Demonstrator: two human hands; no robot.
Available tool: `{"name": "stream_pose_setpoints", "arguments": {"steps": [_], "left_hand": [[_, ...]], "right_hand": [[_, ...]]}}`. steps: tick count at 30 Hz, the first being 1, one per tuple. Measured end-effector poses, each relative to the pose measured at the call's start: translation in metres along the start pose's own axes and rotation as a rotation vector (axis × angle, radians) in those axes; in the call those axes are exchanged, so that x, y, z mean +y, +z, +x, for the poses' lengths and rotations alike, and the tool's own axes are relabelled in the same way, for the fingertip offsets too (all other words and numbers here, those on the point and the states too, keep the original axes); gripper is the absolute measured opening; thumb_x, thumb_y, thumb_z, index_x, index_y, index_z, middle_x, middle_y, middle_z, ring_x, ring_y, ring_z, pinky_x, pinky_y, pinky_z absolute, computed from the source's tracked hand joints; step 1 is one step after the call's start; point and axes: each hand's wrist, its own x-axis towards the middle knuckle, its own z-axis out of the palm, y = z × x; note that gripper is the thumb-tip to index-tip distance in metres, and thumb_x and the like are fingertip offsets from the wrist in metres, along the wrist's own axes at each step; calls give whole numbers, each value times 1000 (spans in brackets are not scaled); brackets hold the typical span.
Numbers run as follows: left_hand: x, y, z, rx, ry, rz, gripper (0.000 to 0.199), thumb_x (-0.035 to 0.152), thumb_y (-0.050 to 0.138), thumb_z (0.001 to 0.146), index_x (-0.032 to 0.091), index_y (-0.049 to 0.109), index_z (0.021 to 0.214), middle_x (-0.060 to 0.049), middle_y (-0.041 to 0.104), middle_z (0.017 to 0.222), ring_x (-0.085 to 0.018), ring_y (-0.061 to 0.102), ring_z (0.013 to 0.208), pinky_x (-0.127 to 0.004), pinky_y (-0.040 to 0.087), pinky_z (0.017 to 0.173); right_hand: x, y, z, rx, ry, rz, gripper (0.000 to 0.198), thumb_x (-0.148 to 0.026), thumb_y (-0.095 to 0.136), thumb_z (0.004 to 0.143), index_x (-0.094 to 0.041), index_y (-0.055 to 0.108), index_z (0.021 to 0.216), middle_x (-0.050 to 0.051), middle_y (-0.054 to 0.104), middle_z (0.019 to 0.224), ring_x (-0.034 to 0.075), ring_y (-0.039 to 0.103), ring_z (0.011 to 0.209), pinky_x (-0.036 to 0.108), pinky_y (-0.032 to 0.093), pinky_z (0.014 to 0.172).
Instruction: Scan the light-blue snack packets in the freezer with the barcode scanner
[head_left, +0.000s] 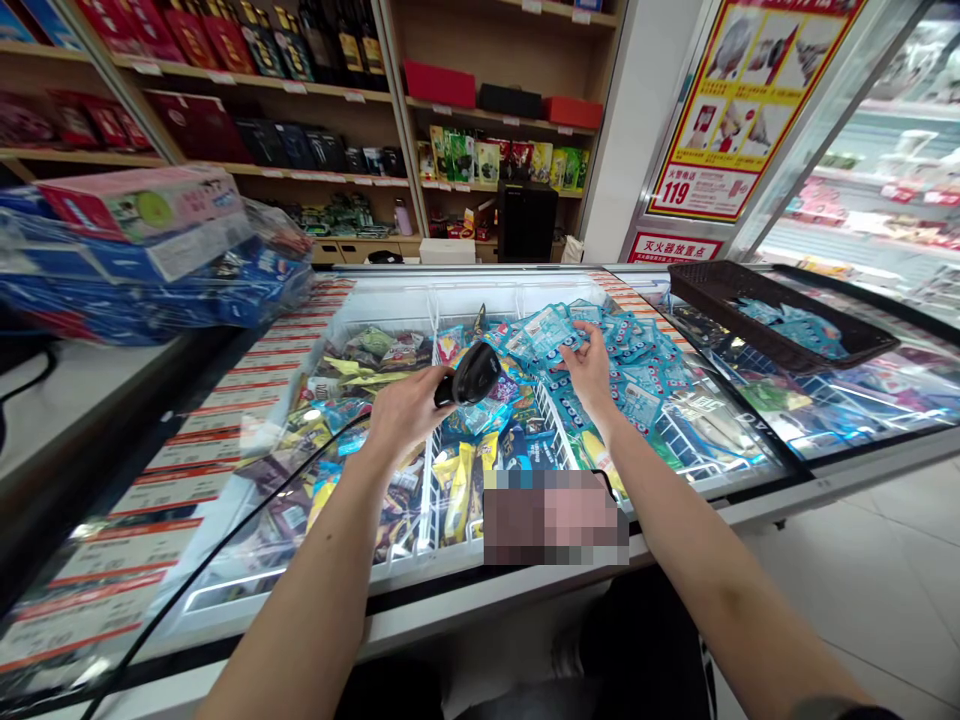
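My left hand [409, 415] is wrapped round a black handheld barcode scanner [478, 374], whose head points to the right over the freezer. A black cable [247, 535] trails from it down to the lower left. In my right hand [590, 372], a light-blue packet [546, 332] is pinched between thumb and fingers, its printed side facing up. Beneath and around that hand lies a heap of similar blue packets [641, 355] on the freezer's glass top. The scanner is a short way left of the held packet, not touching it.
Under the glass, wire baskets hold colourful wrapped ice creams [457, 490]. A brown tray [780, 340] with more blue packets sits at right. Plastic-wrapped boxes [142, 250] are stacked at left. A blurred-out device [555, 520] lies at the front edge. Stocked shelves [300, 85] stand behind.
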Motion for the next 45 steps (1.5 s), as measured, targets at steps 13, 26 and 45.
{"name": "stream_pose_setpoints", "arguments": {"steps": [13,26,45], "left_hand": [[0,2,2,-27,30,67,38,41,49,80,25,50,114,-5,64,109,-25,61,96,-31,43,65],[3,3,3,-11,40,60,41,42,49,80,23,49,117,-8,63,109,-26,59,97,-35,44,73],[4,4,6,-4,42,54,44,42,50,77,22,49,117,-8,63,108,-27,58,99,-36,44,78]], "right_hand": [[0,-23,11,97,11,-151,57,-42,45,85,-15,34,133,10,59,93,22,66,77,38,56,70],[2,-26,15,107,-20,-283,61,-35,54,81,-15,34,134,11,64,95,25,65,85,43,50,81],[-7,-30,8,156,-92,-669,45,-26,51,84,-18,45,128,13,58,115,27,53,104,43,44,87]]}}
